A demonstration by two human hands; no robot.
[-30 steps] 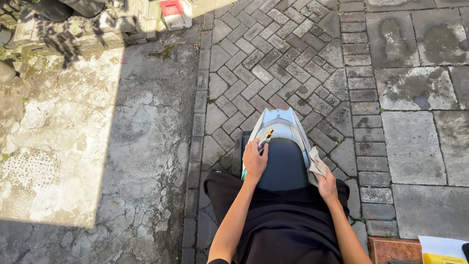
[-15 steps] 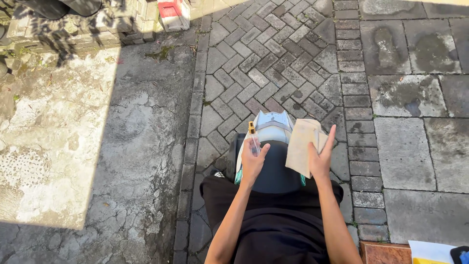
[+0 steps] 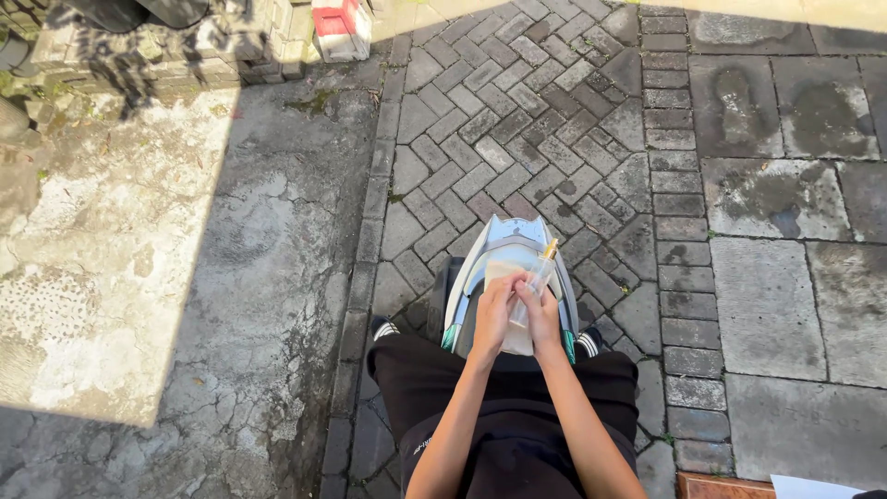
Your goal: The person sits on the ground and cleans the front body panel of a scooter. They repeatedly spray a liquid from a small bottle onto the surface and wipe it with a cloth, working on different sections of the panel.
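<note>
Here, both the left hand point(image 3: 492, 312) and right hand point(image 3: 540, 314) pinch a clear tube point(image 3: 534, 282) above the scooter seat point(image 3: 480, 333).

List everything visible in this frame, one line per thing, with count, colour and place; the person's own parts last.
scooter: one, white with teal trim, under the seated person, on the brick paving
paper sheet: one, cream, held over the scooter
clear tube: one, see-through with yellow tip, between both hands
brick paving: grey, centre
stone slabs: grey, right
cracked concrete: grey, left
red-and-white block: one, top
left hand: one, on the sheet
right hand: one, on the tube
</note>
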